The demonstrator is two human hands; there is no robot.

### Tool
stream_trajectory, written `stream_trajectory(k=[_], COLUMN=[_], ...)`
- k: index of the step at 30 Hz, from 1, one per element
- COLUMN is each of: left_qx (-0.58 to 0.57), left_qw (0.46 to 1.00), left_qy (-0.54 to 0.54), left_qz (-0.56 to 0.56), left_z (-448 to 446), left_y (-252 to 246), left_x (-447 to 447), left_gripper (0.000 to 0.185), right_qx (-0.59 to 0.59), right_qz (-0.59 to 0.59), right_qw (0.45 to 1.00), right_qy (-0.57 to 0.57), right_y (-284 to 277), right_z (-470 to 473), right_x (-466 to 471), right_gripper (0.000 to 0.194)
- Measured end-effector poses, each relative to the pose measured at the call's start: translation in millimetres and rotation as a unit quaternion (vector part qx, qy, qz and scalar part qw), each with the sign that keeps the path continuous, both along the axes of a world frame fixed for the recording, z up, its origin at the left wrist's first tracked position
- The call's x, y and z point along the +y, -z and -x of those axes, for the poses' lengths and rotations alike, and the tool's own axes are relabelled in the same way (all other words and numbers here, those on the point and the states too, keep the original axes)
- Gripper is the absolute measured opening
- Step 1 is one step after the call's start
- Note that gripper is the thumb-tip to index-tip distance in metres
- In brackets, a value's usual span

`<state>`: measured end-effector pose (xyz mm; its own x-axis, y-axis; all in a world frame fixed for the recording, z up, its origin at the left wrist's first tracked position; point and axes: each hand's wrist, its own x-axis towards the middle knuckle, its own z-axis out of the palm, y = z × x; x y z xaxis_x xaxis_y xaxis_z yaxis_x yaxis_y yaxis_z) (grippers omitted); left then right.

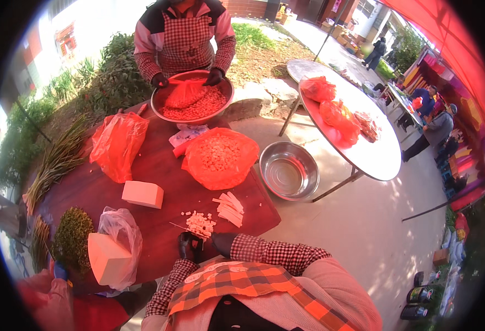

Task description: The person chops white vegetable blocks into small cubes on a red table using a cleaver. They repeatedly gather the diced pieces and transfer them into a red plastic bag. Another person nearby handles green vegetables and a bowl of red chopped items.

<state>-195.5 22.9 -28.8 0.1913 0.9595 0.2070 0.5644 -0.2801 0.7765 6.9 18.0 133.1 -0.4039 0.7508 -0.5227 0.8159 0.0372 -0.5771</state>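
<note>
My left hand, in a black glove, is at the near edge of the dark red table, its fingers curled; what lies under them is hidden. My right hand, also in a black glove, is closed beside it at what seems to be the handle end of a knife. The thin blade, seen nearly edge-on, points left past my left fingertips. Just beyond it is a heap of small pale diced pieces. Pale cut strips lie stacked to the right. A large pale block stands farther left.
A red bag of diced pieces, an orange-red plastic bag, green stalks and another pale block are on the table. Across it, a person holds a bag over a basin. A steel basin and round table stand right.
</note>
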Motion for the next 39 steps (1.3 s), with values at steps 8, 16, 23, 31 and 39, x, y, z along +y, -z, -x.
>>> stream_trajectory(k=[8,16,23,31,39], left_qx=[0.057,-0.029,0.022,-0.309,-0.412], left_qw=[0.995,0.999,0.997,0.94,0.881], left_qy=[0.003,0.001,0.069,-0.097,-0.008], left_qz=[-0.082,0.021,-0.029,0.108,0.234], left_z=[-3.5,-0.8,9.8,-12.1,-0.8], left_y=[-23.8,-17.3,33.5,59.3,21.2], left_x=[-4.3,-8.6,-7.2,-10.0,-5.5], left_gripper=[0.034,0.012,0.023,0.032,0.025], right_qx=[0.005,-0.04,-0.006,-0.021,0.026], right_qz=[-0.022,-0.023,-0.027,-0.014,-0.01], right_qw=[0.999,0.998,1.0,0.999,1.0], right_qy=[0.036,-0.045,0.014,-0.036,0.012], right_y=[35.9,53.1,37.3,35.7,40.4], right_z=[6.0,4.3,10.4,9.7,5.4], right_x=[0.8,-4.8,0.6,-0.5,0.2], right_gripper=[0.033,0.037,0.036,0.043,0.035])
